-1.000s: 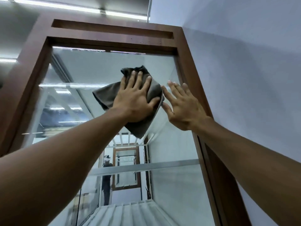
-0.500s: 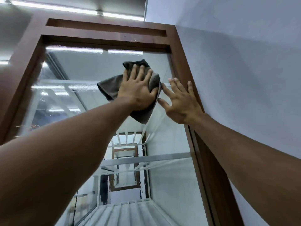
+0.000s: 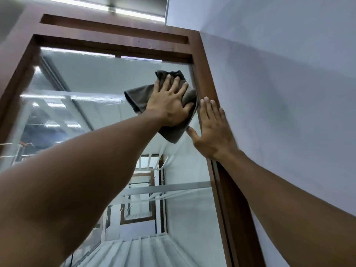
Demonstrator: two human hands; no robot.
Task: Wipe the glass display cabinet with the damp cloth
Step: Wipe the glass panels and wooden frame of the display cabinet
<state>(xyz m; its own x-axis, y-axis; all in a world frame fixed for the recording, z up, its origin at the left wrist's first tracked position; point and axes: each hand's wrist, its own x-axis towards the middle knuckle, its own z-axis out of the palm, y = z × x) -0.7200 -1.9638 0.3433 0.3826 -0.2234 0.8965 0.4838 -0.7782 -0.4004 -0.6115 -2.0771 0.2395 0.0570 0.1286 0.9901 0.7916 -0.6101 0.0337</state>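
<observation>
White wall [image 3: 279, 78] is flanking a tall glass display cabinet [image 3: 107, 78] with a brown wooden frame [image 3: 207, 74], viewed steeply from below. Left hand [image 3: 169, 105] is lying flat, fingers spread, pressing the damp cloth [image 3: 173, 132] against the upper right part of the pane, apparently so the whole palm loads the fabric evenly. Right hand [image 3: 212, 128] is lying open and empty on the frame's right upright, just beside the cloth, probably bracing the body during the high reach.
</observation>
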